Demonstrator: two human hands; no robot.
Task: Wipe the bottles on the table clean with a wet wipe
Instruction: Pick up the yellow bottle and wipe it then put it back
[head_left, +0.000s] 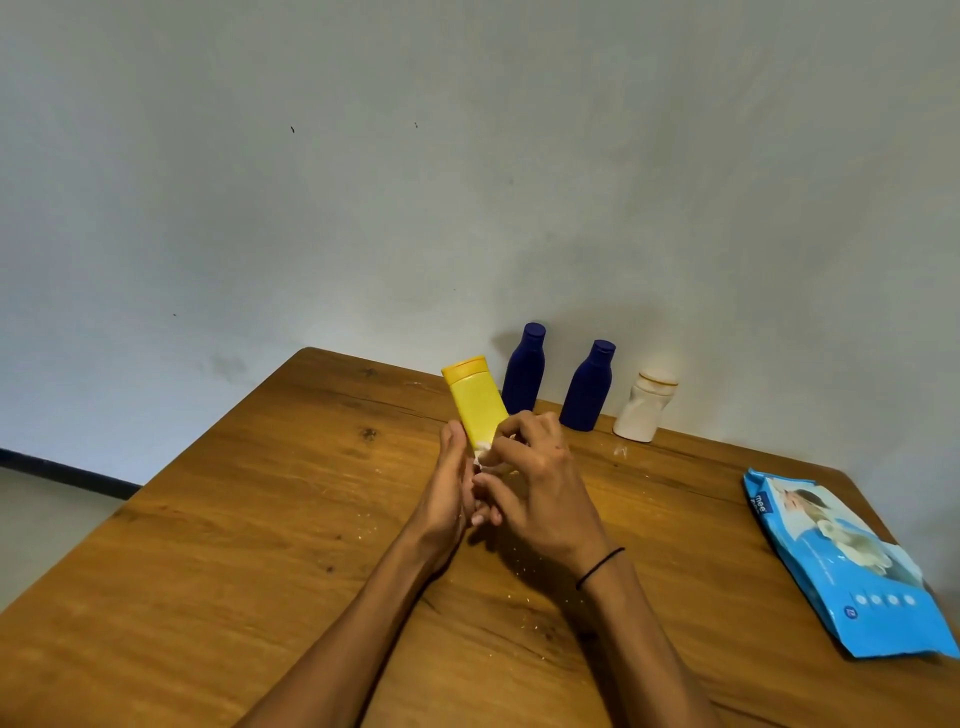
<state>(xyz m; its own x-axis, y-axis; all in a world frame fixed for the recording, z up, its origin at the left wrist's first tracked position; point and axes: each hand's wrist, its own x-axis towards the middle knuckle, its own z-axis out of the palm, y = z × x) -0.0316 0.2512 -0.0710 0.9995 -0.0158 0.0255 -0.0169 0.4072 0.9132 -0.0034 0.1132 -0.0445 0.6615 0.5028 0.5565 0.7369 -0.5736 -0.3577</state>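
Note:
A yellow bottle (475, 402) with an orange-yellow cap is held tilted above the middle of the wooden table (234, 545). My left hand (449, 493) grips its lower end from the left. My right hand (540, 478) pinches a small white wet wipe (482, 453) against the bottle's lower part; most of the wipe is hidden by the fingers. Two dark blue bottles (525, 369) (589, 387) and a dented white bottle (647, 408) stand upright by the wall, behind my hands.
A blue pack of wet wipes (841, 566) lies flat near the table's right edge. Small crumbs are scattered over the wood around my forearms. A pale wall runs right behind the table, and the floor shows past the left edge.

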